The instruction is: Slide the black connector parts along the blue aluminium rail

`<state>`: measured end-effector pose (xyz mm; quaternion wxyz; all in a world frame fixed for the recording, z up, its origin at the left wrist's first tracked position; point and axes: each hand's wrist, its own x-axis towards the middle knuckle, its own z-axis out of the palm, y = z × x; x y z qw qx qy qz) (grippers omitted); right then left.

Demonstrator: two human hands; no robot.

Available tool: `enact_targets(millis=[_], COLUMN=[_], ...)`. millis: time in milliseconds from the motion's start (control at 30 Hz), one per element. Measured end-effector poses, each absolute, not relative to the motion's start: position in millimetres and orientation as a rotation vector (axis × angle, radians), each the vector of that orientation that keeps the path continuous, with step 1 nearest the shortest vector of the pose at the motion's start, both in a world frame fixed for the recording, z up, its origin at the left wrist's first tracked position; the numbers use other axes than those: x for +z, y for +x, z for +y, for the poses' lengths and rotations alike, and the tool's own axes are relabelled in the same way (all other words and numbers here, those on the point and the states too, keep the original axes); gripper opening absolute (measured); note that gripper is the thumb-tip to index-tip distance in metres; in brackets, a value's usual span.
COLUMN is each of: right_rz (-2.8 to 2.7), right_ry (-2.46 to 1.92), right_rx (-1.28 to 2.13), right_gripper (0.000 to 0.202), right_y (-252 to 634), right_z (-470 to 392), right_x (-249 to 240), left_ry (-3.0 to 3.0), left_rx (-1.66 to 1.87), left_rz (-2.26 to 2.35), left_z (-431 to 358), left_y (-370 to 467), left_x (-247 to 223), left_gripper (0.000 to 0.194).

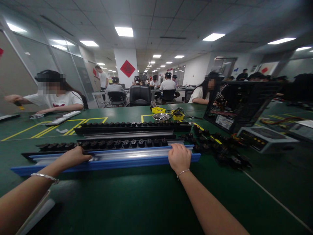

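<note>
A long metal rail with blue edges (pixel 137 163) lies lengthwise across the green table in front of me. Curled over its right end, my right hand (pixel 179 158) grips it. My left hand (pixel 74 158) is at the left part of the rail, fingers pressed together over its channel; whatever they hold is hidden. Just behind the blue rail sits a black rail (pixel 126 143) with a row of round black rollers. Farther back lies another black rail (pixel 146 129) that carries similar rollers.
Loose black rollers (pixel 225 151) are strewn at the right, beside a power supply (pixel 267 138) and an open computer case (pixel 234 107). A metal dish (pixel 160 117) and yellow trays (pixel 158 110) stand behind the rails. People sit across the table at left and right.
</note>
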<state>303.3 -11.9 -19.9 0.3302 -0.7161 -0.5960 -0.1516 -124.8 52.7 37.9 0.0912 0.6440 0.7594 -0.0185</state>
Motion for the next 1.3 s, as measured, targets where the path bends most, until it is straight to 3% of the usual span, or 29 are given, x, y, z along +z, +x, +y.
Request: enact_targets(millis=[367, 567, 1300], right_rz=[-1.560, -1.549, -1.551], right_ry=[-1.888, -1.881, -1.874], right_rx=[-0.403, -0.402, -0.385], right_gripper=[0.028, 0.028, 0.025], right_y=[302.1, 301.5, 301.3], right_z=[-13.2, -13.4, -13.6], right_x=[-17.1, -17.4, -17.3], left_ry=[1.856, 1.865, 1.875], left_rx=[-0.133, -0.119, -0.107], left_rz=[2.253, 2.239, 2.224], left_z=[51.1, 58.6, 62.5], left_y=[-130.1, -137.3, -103.1], left_x=[38.5, 32.2, 30.5], left_gripper=[0.050, 0.061, 0.052])
